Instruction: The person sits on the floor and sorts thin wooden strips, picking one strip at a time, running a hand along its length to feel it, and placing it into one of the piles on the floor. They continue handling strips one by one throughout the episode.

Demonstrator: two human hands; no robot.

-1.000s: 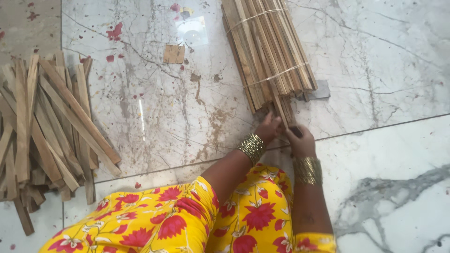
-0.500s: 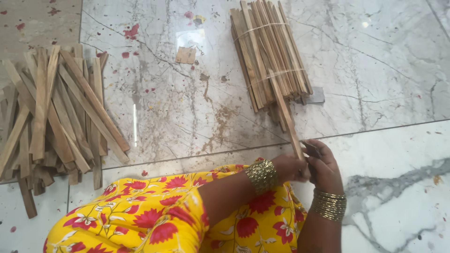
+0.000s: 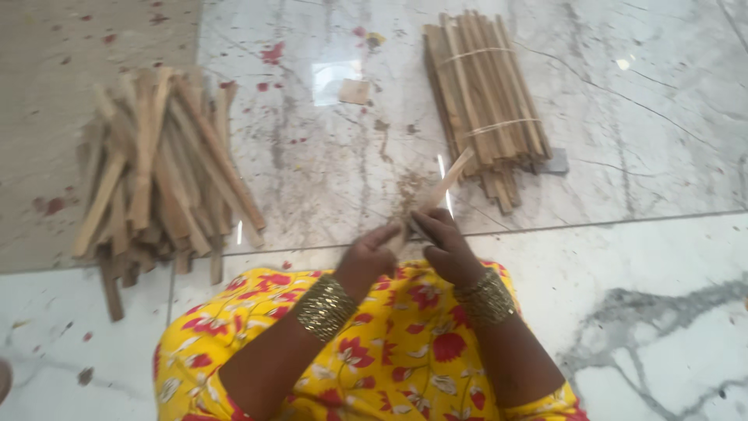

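"Where is the stick?"

"It is right in front of her. Both hands hold the thin wooden stick (image 3: 440,191) at its near end. The far end points up and away, toward the tied bundle (image 3: 483,109)."

"Which hand does what?"

"The left hand (image 3: 366,261) has its fingers curled around the bottom of the stick. The right hand (image 3: 444,245) pinches it from the other side. The two hands are almost touching, just above her lap."

"What does the stick look like?"

"It is flat, long and pale, like a strip of wood. It looks blurry, so I cannot see its surface well."

"And the bundle?"

"It is many flat brown sticks lying side by side, with two thin strings around them. It lies on the shiny marble floor (image 3: 654,156), just past the tip of the stick."

"What else is there?"

"A loose heap of sticks (image 3: 164,171) lies well off to her left, all crossed and rough. A small square bit of wood (image 3: 354,91) lies between the heap and the bundle. She wears gold bangles (image 3: 326,306) and a yellow dress (image 3: 389,366) with red flowers."
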